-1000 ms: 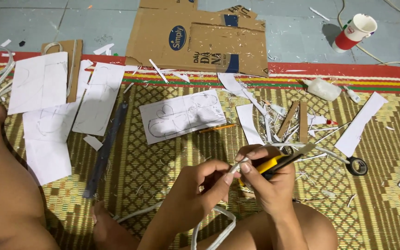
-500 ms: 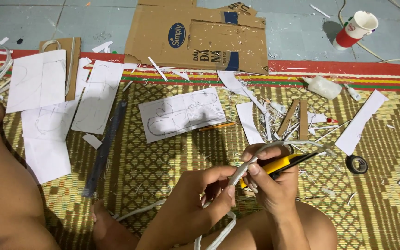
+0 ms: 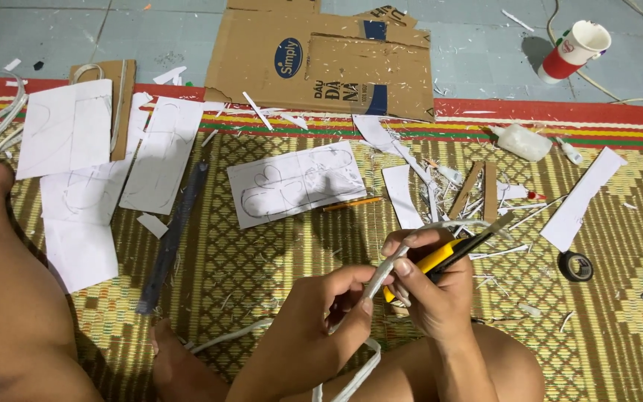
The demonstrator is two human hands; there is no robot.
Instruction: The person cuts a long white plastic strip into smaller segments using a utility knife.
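The mat [image 3: 277,246] is woven yellow-green with a dark diamond lattice, and its far edge runs in red, yellow and green stripes. The knife [image 3: 448,257] is yellow and black. The strip [image 3: 381,279] is white, like the paper sheets [image 3: 68,126]. The cardboard [image 3: 321,59] is brown with blue patches. The cup [image 3: 571,50] is red and white. The ruler [image 3: 173,227] is dark grey.

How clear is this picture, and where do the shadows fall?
Head view: mostly sharp, lit evenly from above; the paper cup casts a short shadow to its left; the utility knife in the right hand and the white strip pinched by the left hand show only slight softness; edges bend slightly.
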